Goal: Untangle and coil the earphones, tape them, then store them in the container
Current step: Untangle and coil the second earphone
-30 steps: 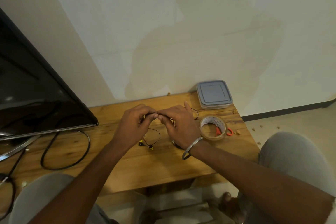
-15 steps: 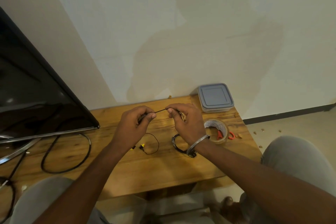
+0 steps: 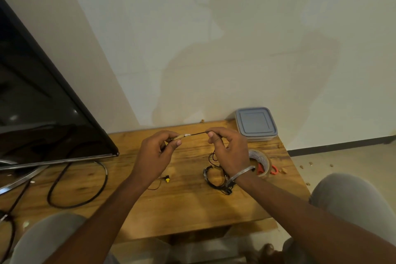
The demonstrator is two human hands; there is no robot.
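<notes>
A thin black earphone cable [image 3: 198,133] is stretched taut between my two hands above the wooden table [image 3: 184,206]. My left hand [image 3: 157,154] pinches its left end, where a small pale piece shows at the fingertips. My right hand [image 3: 230,152] pinches the cable's right part, and the rest hangs down under the palm. A yellow-tipped earbud [image 3: 167,178] lies on the table below my left hand. A dark coiled bundle of cable [image 3: 214,180] lies under my right wrist. The tape roll [image 3: 260,162] sits right of that hand. The closed grey container [image 3: 256,123] stands at the back right corner.
A large black screen [image 3: 42,113] leans over the table's left side, with a thick black cable loop [image 3: 79,186] in front of it. Red scissor handles [image 3: 273,170] poke out beside the tape roll. My knees [image 3: 351,199] flank the table's front edge.
My hands have pulled apart and lifted, stretching the cable straight between them. The yellow-tipped earbud lies further left, and the coiled bundle now shows under my right wrist.
</notes>
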